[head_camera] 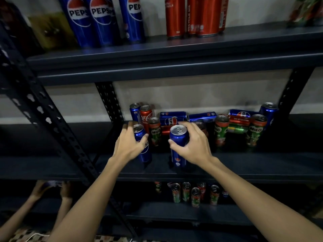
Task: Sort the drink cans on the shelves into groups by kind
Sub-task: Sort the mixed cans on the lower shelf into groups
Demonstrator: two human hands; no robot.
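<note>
Gripping one blue Pepsi can each, both hands reach onto the middle shelf (244,165). The left hand (128,145) has its fingers (127,127) curled round the far side of the left can (142,145) and its thumb across the label. The right hand (194,144) wraps the right can (179,145) near its top, thumb on the near left side, fingers over the right. Both cans stand upright near the shelf's front edge, close together but apart.

Just behind them is a mixed cluster: a Coca-Cola can (146,116) and a Pepsi can (135,111) at the far left, a Milo can (155,131) between the hands, Pepsi cans lying on their sides (172,117) against the wall, two more Milo cans (221,130) to the right, and an upright Pepsi can (268,113) at the far right.

On the top shelf (174,55), Pepsi cans (101,20) stand grouped at the left and red cans (195,16) grouped to their right. The bottom shelf (236,213) holds mostly Milo cans (195,196). At lower left, another person's hands (50,189) hold something I cannot make out.
</note>
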